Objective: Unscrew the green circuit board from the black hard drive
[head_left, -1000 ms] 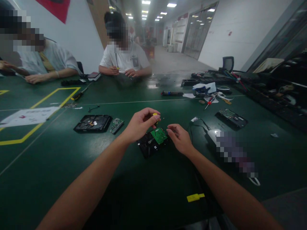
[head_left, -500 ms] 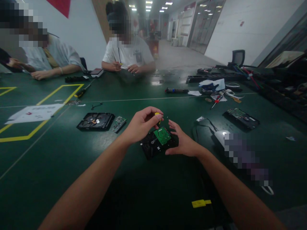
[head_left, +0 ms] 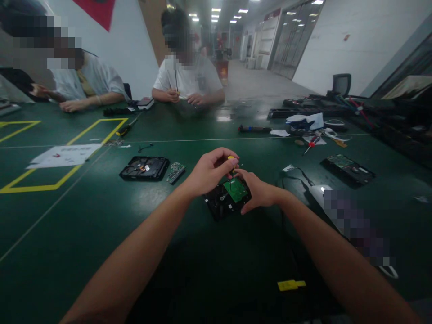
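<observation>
A black hard drive (head_left: 221,203) with a green circuit board (head_left: 236,189) on top lies on the green table in front of me. My left hand (head_left: 209,171) pinches a small screwdriver with a yellow cap (head_left: 231,158), held upright with its thin shaft pointing down at the board. My right hand (head_left: 258,191) grips the drive's right edge, its fingertips close to the screwdriver shaft.
A second opened drive (head_left: 144,167) and a loose small circuit board (head_left: 175,172) lie to the left. A third drive (head_left: 347,164), cables and tools sit at the right. Two people sit across the table. A yellow tag (head_left: 290,285) lies near me; yellow tape lines (head_left: 40,184) at left.
My right hand has closed in from beside the drive and now holds its right edge. The left hand keeps the screwdriver over the board. The view has shifted slightly.
</observation>
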Motion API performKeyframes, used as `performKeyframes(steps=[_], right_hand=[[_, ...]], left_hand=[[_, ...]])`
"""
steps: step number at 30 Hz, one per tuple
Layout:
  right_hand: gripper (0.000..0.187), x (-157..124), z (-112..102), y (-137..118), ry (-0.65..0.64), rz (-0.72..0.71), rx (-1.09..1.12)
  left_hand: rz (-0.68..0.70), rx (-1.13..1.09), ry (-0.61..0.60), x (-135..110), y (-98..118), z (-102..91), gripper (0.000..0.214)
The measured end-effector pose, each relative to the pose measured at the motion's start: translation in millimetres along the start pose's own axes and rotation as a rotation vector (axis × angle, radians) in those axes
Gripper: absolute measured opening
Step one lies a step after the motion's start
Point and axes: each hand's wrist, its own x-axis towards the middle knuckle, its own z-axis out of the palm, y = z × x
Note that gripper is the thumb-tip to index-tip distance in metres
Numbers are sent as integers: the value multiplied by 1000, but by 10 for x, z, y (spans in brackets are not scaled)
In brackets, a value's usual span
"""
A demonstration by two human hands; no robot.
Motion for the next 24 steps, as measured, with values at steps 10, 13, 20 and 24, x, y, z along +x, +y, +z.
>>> performKeyframes(steps=[10, 13, 20, 24], right_hand=[[138, -150, 84, 49, 81, 17, 64], [137, -221, 100, 28, 103, 36, 66], [146, -324, 154, 14, 184, -26, 67], [145, -398, 225, -23, 229, -20, 49]], left_hand=[[-3, -67, -55, -7, -20, 23, 22], [3, -83, -75, -19, -25, 43, 24], [8, -72, -119, -47, 34, 95, 26], [9, -65, -106, -37, 22, 90, 25]])
